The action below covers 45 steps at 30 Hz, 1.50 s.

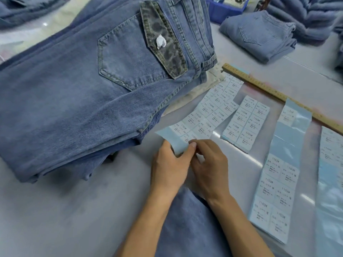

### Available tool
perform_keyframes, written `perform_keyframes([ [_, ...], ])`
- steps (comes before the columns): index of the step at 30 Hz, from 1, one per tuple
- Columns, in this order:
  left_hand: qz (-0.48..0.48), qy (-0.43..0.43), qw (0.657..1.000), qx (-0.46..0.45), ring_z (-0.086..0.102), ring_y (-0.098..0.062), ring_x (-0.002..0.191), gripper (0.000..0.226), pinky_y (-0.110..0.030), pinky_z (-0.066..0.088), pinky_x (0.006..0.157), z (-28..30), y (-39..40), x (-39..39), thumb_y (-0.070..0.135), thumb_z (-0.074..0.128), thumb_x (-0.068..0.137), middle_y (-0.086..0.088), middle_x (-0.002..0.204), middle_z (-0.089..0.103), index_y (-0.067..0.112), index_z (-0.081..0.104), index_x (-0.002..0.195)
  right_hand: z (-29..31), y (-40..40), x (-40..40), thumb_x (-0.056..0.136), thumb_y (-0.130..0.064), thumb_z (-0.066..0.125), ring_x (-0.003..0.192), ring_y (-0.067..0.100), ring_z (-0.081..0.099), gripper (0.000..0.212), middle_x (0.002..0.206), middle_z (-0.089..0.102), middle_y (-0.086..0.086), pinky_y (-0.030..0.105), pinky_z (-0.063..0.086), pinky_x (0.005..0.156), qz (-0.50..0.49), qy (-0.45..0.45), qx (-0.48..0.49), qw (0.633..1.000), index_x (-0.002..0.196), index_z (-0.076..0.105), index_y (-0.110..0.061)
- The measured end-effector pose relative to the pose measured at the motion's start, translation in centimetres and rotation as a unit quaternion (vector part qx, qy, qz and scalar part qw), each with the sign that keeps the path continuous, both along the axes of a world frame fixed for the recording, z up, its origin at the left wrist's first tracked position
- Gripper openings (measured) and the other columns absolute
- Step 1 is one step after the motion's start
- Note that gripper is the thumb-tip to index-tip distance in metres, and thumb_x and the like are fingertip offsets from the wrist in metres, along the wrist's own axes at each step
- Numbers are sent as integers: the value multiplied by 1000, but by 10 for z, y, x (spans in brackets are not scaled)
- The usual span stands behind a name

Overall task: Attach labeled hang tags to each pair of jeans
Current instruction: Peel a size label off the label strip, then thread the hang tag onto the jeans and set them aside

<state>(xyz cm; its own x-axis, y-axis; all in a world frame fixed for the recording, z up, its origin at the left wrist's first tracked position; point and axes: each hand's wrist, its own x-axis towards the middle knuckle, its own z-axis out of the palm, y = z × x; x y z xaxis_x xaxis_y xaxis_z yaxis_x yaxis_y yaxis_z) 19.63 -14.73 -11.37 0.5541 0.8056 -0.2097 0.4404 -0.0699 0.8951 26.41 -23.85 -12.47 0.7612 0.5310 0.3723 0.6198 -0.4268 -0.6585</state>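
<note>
Pale grey surface [65,210], shiny plastic film over its right part. Left hand [169,164] and right hand [209,165] together, both pinching near end of label strip [209,112]; left thumb on top of peeled blue backing, right fingers curled under edge. Strip: white stickers in two columns on light blue backing, printed "1103#" plus small text, running up and away from hands toward wooden ruler [278,94]. Shorter label sheet [246,123] just right of strip; longer sheet [280,173] further right of right hand. Stack of folded jeans [65,101] up-left of left hand, washed blue, back pocket with leopard-print flap [163,41], white wrapped button on flap. Smaller folded jeans pile [259,34] far beyond, blue bin [220,10] behind.
</note>
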Motion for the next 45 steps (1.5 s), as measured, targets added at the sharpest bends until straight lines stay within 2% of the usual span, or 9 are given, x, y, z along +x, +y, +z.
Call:
perform_keyframes([
  [4,125,-76,988,-37,68,0,74,12,-16,51,70,-4,-29,18,29,73,93,14,79,71,19,70,88,-4,4,-2,85,1,73,79,23,61,9,86,66,5,32,48,68,-19,-34,-6,999,89,72,-7],
  [8,201,-141,969,-32,74,-8,84,12,-33,59,79,-20,-31,14,24,73,94,0,90,78,12,77,95,-12,4,1,90,-7,68,92,14,67,20,101,72,-3,27,52,79,51,1,32,998,108,74,-14],
  [13,167,-197,962,-90,76,-7,81,7,-25,60,68,-26,-29,12,18,76,91,9,83,79,20,80,87,-11,-2,10,92,-16,70,92,5,69,17,98,72,-16,17,52,80,23,121,99,987,104,71,-28],
  [18,185,-250,940,-141,77,-21,69,12,-27,58,57,-28,-27,13,12,72,93,-3,76,78,15,79,84,-6,-2,19,86,-14,79,85,7,70,13,91,74,-14,19,54,75,57,137,94,984,96,76,-21],
  [26,148,-236,952,-126,74,-19,66,14,-35,58,61,-27,-28,14,20,62,85,0,81,78,18,74,92,2,-7,35,80,-14,83,77,19,72,7,80,77,0,25,57,72,96,319,136,933,84,80,-18],
  [36,163,-278,933,-159,71,-18,69,20,-28,54,53,-13,-29,15,0,62,95,-4,85,77,15,67,107,1,-10,44,89,-8,74,73,9,66,10,79,75,-2,23,52,69,110,325,108,933,84,76,-16],
  [38,202,-272,937,-84,71,-22,83,33,-28,55,60,-1,-32,12,3,67,93,-5,99,73,16,54,121,0,-7,43,90,-8,72,66,6,62,13,75,73,-5,18,47,64,93,298,101,945,82,73,-18],
  [41,241,-244,912,226,62,-25,97,53,-33,51,75,16,-30,0,10,68,84,-13,117,61,19,45,130,-1,-4,40,89,-10,72,61,3,58,14,72,69,-12,13,43,61,91,251,72,961,81,72,-21],
  [45,-12,-43,850,525,58,-31,115,28,-42,43,93,18,-36,-7,7,62,93,-13,125,65,13,69,120,-3,-2,33,84,-11,71,63,3,56,31,69,62,-17,11,38,60,111,181,16,977,73,62,-39],
])
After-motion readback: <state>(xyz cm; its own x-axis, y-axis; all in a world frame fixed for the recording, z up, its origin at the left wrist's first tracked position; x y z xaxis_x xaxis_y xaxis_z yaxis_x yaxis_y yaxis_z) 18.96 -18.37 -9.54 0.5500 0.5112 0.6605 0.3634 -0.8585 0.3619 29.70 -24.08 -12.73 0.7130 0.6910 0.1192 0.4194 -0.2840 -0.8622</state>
